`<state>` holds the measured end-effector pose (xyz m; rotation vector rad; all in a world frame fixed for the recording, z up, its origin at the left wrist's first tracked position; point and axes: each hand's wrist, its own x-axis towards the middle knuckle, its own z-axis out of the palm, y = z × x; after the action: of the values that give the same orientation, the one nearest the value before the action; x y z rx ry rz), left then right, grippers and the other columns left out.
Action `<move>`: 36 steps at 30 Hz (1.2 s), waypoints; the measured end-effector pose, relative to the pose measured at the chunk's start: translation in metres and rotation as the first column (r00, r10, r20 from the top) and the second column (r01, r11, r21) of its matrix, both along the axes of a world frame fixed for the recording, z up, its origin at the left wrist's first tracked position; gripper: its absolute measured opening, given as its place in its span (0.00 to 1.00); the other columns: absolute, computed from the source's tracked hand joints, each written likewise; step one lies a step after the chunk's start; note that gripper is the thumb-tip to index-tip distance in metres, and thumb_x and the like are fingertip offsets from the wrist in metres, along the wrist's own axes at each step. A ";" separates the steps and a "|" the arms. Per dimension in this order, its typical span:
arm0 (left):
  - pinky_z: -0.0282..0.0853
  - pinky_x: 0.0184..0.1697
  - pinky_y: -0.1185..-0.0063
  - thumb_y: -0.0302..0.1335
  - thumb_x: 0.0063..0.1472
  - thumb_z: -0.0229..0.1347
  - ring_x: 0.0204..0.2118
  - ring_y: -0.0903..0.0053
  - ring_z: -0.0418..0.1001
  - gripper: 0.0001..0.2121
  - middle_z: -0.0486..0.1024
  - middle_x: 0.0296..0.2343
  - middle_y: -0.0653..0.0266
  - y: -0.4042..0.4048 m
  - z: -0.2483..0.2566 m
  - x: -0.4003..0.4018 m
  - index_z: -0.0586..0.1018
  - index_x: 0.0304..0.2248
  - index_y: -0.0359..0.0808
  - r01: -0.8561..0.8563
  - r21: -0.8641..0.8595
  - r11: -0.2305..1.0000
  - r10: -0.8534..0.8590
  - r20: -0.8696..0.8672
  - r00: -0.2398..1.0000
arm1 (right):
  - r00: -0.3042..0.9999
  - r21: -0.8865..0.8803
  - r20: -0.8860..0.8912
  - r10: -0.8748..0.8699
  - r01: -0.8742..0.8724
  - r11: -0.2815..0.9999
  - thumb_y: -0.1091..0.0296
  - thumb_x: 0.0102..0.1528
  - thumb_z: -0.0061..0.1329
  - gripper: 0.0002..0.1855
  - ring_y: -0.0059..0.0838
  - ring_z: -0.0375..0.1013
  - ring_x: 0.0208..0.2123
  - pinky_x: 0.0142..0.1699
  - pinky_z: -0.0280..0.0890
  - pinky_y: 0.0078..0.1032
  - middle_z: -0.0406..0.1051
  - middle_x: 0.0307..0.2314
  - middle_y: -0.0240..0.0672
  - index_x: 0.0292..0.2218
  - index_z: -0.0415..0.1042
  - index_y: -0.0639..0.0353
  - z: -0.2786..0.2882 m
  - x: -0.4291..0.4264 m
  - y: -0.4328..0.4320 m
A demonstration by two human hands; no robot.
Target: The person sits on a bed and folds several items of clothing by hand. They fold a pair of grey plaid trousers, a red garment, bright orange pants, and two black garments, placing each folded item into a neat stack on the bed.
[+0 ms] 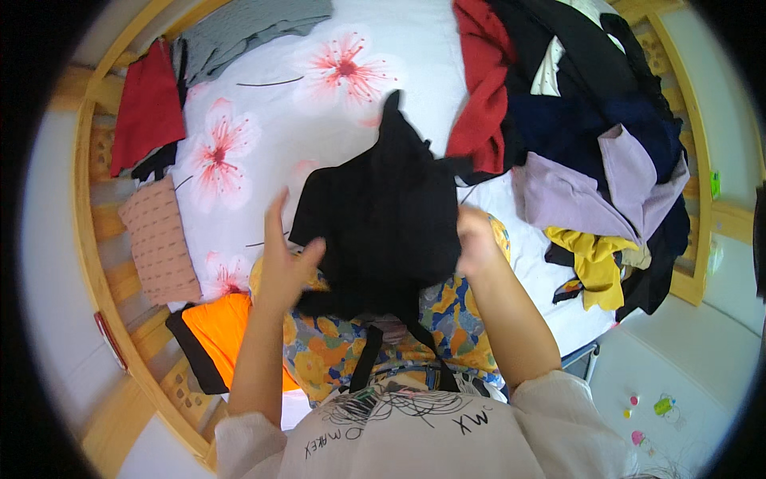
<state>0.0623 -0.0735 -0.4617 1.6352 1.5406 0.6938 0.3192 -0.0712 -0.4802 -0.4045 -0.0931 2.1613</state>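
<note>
A black garment (pixel 377 221) with straps hangs bunched before me, above my lap. Its outline is partly blurred, so its exact kind is unclear. My right hand (pixel 476 242) is closed at the garment's right edge, fingertips hidden or blurred. At the left edge my left hand (pixel 287 257) has its thumb and fingers spread, with the thumb close to the cloth; whether it touches I cannot tell. Two dark straps (pixel 368 353) trail down over my patterned trousers (pixel 461 317).
White floral bedding (pixel 269 120) lies under everything, inside a wooden bed rail (pixel 84 197). On the left are a red garment (pixel 149 114), a folded pinkish-brown cloth (pixel 160 242) and an orange garment (pixel 221 329). A clothes heap (pixel 598 173) lies right, beside a red garment (pixel 482 90).
</note>
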 end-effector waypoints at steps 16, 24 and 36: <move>0.55 0.49 0.74 0.19 0.53 0.43 0.45 0.68 0.63 0.15 0.63 0.41 0.52 -0.019 0.061 -0.079 0.65 0.43 0.33 -0.592 -0.100 0.799 0.476 0.707 0.523 | 0.426 0.453 0.730 -0.535 0.285 0.845 0.62 0.42 0.49 0.23 0.33 0.67 0.37 0.43 0.63 0.26 0.65 0.36 0.41 0.39 0.61 0.65 0.074 0.057 -0.029; 0.60 0.43 0.80 0.24 0.50 0.48 0.36 0.71 0.68 0.15 0.70 0.34 0.54 -0.130 0.003 -0.138 0.67 0.39 0.26 -0.374 -0.456 0.808 0.261 -0.292 0.920 | 0.061 -0.058 0.995 0.075 -0.248 0.967 0.79 0.41 0.37 0.20 0.29 0.67 0.32 0.39 0.60 0.20 0.67 0.30 0.42 0.40 0.61 0.68 -0.011 0.065 -0.099; 0.61 0.43 0.73 0.37 0.52 0.48 0.38 0.61 0.67 0.21 0.69 0.36 0.51 -0.068 -0.020 -0.099 0.63 0.42 0.32 -0.291 -0.470 0.833 -0.094 -0.639 0.763 | -0.735 -0.629 0.677 0.029 -0.558 0.541 0.45 0.43 0.44 0.28 0.41 0.68 0.33 0.38 0.62 0.30 0.69 0.29 0.46 0.36 0.67 0.63 0.004 0.006 -0.029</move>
<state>-0.0362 -0.1419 -0.4820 1.3880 2.0765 -0.3293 0.3249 -0.1004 -0.4766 -2.5502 -2.2531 1.3187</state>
